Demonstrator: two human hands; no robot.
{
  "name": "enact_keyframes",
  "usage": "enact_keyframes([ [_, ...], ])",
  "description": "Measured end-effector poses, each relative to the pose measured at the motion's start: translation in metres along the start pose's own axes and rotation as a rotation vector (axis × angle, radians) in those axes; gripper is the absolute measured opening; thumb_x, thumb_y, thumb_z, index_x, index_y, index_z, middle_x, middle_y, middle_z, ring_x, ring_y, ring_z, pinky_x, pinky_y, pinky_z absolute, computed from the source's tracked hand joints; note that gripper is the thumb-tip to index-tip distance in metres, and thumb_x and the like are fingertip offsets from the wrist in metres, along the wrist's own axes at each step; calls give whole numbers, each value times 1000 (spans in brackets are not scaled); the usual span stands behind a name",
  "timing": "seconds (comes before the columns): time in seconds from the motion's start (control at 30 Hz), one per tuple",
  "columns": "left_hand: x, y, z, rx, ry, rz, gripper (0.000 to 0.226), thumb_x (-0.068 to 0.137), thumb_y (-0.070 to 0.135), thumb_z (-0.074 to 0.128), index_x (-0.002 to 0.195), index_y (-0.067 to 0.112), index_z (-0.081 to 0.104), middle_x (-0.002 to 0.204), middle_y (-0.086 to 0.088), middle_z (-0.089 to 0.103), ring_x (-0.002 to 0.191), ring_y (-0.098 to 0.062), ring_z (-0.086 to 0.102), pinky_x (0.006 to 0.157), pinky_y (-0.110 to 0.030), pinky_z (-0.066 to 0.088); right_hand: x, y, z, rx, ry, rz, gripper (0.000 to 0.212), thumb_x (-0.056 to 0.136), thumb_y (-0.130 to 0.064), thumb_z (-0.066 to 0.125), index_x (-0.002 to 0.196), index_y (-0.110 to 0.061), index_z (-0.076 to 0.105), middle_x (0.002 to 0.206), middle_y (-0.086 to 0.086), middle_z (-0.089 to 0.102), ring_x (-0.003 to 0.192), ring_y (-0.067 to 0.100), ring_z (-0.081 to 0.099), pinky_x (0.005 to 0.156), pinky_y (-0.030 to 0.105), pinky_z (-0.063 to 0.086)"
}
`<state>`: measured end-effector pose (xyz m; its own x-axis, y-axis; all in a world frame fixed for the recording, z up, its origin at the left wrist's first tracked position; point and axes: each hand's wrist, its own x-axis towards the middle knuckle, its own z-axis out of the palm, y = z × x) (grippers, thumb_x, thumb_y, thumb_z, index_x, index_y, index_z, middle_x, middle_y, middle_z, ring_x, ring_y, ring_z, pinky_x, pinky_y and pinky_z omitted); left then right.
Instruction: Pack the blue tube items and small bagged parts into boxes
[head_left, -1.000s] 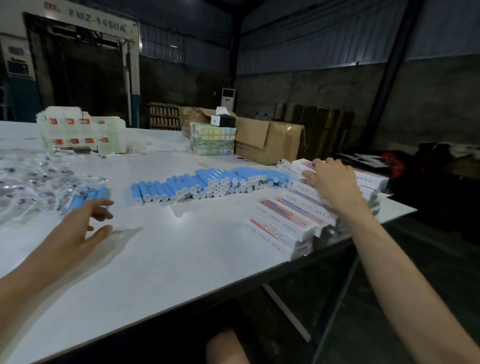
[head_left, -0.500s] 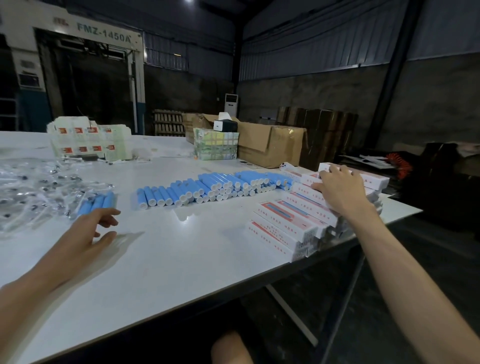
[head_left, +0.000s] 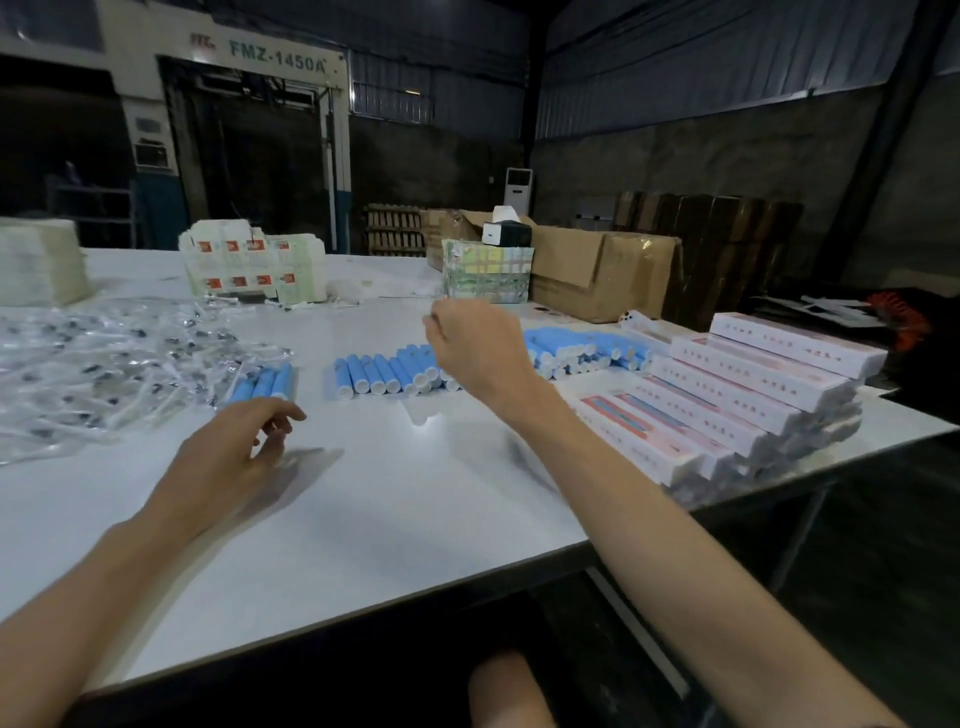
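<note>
A long row of blue tubes with white caps lies across the middle of the white table. A few more blue tubes lie apart at the left, beside a heap of small clear bagged parts. Stacked white boxes with red print fill the table's right end. My left hand hovers over the table just in front of the separate tubes, fingers loosely curled, empty. My right hand is raised above the tube row, fingers curled; whether it holds anything is hidden.
Flat unfolded cartons stand at the back left, a second pale stack at the far left. A wrapped bundle and brown cardboard boxes sit at the back. The table's front edge and right corner are close by.
My right hand has left the white box stack and swung left and up over the blue tube row. My left hand has barely moved.
</note>
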<state>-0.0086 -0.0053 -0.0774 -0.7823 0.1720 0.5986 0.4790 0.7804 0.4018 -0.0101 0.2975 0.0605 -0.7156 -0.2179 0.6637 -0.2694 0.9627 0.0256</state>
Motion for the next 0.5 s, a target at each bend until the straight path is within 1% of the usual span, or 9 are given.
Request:
enact_keyframes([
  [0.07,-1,5,-2,46,41,0,40,98,5,68,115,41,66,102,18,67,93,-7,63,78,-39,57,9,-42,20,169,12,-34,28,107,-26,45,83,-15,54,72,2,56,70,32,55,60,38,41],
  [0.13,1,9,-6,83,52,-18,34,98,6,68,115,35,68,103,17,66,88,-14,64,77,-41,57,13,-78,39,375,17,-18,31,106,-29,47,79,-15,51,68,3,55,67,33,48,60,38,34],
  [0.2,6,11,-13,126,28,-77,27,100,11,65,116,33,69,105,14,67,88,-16,62,80,-40,55,15,-108,60,509,1,-1,31,107,-31,47,81,-14,52,70,6,60,67,34,51,59,39,35],
  [0.27,8,11,-19,146,-18,-139,22,101,12,62,111,30,69,105,11,69,93,-16,62,83,-40,53,16,-133,82,606,-23,6,30,108,-32,45,84,-15,52,70,4,61,68,33,54,59,39,36],
  [0.3,8,12,-23,158,-31,-161,20,100,11,62,106,30,67,103,10,70,94,-17,62,82,-40,53,15,-145,92,667,-44,21,29,108,-32,45,84,-16,51,71,3,61,68,32,56,59,38,36],
  [0.37,2,10,-30,190,-31,-212,22,97,10,61,97,31,57,96,8,69,92,-21,62,77,-40,53,10,-168,111,788,-96,80,29,107,-35,43,86,-16,51,76,3,65,74,30,59,63,41,42],
  [0.43,-11,6,-36,204,-49,-298,19,94,10,60,98,28,59,97,7,70,91,-21,62,77,-40,52,2,-185,131,844,-160,157,32,108,-38,40,89,-16,53,82,8,67,81,33,62,71,44,48],
  [0.5,-25,2,-43,194,-72,-376,17,93,13,59,105,24,65,99,6,72,92,-19,64,79,-39,51,-5,-192,151,844,-233,236,34,108,-39,40,91,-14,54,89,13,68,88,38,63,72,44,45],
])
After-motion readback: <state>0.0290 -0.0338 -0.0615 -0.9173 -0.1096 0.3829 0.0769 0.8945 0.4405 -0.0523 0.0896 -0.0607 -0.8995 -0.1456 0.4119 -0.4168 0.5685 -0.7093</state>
